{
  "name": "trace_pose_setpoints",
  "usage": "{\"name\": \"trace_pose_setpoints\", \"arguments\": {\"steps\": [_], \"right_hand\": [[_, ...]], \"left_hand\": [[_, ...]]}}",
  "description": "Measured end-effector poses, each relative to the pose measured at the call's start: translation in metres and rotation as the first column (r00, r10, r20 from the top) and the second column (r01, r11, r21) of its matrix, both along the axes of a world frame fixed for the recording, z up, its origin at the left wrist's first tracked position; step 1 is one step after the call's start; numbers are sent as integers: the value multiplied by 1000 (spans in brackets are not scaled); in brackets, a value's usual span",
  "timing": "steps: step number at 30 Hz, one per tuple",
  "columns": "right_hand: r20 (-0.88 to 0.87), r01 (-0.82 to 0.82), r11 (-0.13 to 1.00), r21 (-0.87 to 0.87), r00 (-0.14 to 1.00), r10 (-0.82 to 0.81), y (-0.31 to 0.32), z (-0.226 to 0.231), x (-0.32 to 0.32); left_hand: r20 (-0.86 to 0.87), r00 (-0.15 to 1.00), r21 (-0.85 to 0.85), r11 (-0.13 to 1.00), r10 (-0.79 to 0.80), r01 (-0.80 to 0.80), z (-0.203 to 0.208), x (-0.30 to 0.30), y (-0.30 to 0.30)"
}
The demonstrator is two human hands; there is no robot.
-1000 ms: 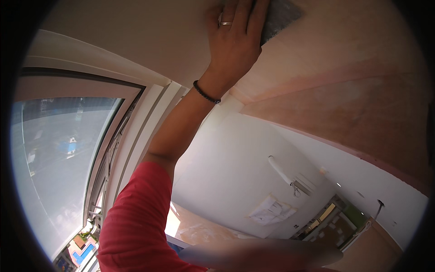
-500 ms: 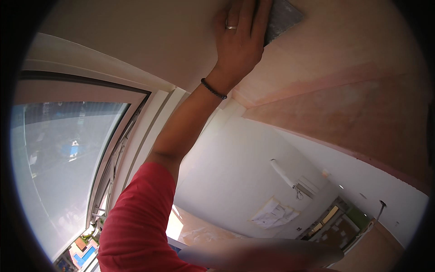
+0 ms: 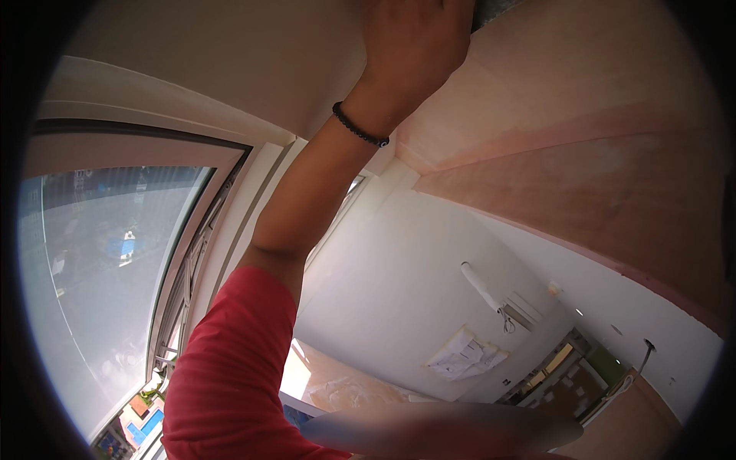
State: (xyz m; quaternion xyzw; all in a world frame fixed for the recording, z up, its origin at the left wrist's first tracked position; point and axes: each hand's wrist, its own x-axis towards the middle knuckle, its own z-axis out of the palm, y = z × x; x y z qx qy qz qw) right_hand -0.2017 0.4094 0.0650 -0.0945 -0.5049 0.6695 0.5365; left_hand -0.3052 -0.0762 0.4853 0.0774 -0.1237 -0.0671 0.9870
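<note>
My left arm, in a red sleeve (image 3: 230,360), reaches up to the top of the picture. The back of my left hand (image 3: 418,50) shows, and its fingertips are cut off by the top edge. A dark bead bracelet (image 3: 358,126) circles the wrist. Beside the fingers, a corner of a flat dark grey block (image 3: 497,11) lies against the pinkish plastered surface (image 3: 567,69) overhead; my hand holds it. Its exact kind cannot be made out. My right hand is out of view.
A tilted-open window (image 3: 115,276) stands close on the left, with a pool (image 3: 146,429) far below outside. A plastered drop edge (image 3: 575,192) runs across the right. Beyond are a white wall (image 3: 383,261), a white pipe (image 3: 479,284) with loose wires, and taped paper sheets (image 3: 465,356).
My left hand has slid upward and slightly right with the grey block, so its fingers and most of the block have left the picture. The view has shifted a little.
</note>
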Motion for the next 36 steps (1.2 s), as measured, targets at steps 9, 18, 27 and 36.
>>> {"name": "trace_pose_setpoints", "arguments": {"steps": [9, 18, 27, 36], "right_hand": [[176, 149, 981, -121, 976, -127, -12, 12, 8], [193, 10, 996, -83, 981, 6, 17, -21, -3], [195, -36, 998, -50, 980, 45, 38, -37, -8], [289, 96, 994, -49, 954, -78, 17, -19, 6]], "left_hand": [[427, 889, -127, 963, -164, 239, -55, -29, 25], [-111, 982, 47, 988, 152, -147, 1, 15, -20], [173, 971, -117, 976, -164, 186, -22, -10, 10], [430, 901, -86, 990, -60, 107, -48, -88, 28]]}}
